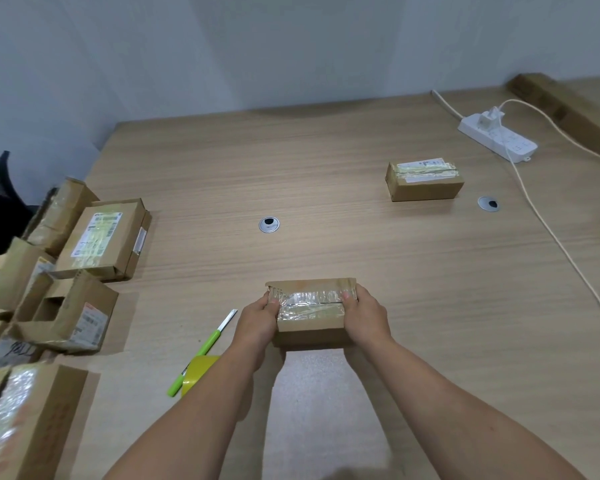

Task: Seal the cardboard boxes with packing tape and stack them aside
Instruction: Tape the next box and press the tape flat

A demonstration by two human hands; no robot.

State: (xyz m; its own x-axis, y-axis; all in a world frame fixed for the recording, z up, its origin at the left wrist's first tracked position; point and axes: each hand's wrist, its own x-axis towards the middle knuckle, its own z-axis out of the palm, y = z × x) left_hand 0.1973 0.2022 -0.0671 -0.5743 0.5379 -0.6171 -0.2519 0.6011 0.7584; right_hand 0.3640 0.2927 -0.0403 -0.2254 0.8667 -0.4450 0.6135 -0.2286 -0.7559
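Observation:
A small cardboard box [310, 318] with shiny tape across its top sits on the table in front of me. My left hand [258, 322] grips its left end, thumb on the taped top. My right hand [364, 317] grips its right end the same way. The far flap stands slightly raised. A yellow tape roll [198, 374] lies left of my left forearm, partly hidden by it. Beside the roll lies a green-handled utility knife [201, 353] with its blade out. A sealed box [425, 180] rests at the far right.
Several cardboard boxes, some open [66, 311] and some taped [104, 239], crowd the table's left edge. A white power strip [497, 136] and its cable [548, 230] run along the right side. Two round cable grommets [269, 225] are set in the wooden tabletop. A dark chair [0, 199] stands at the far left.

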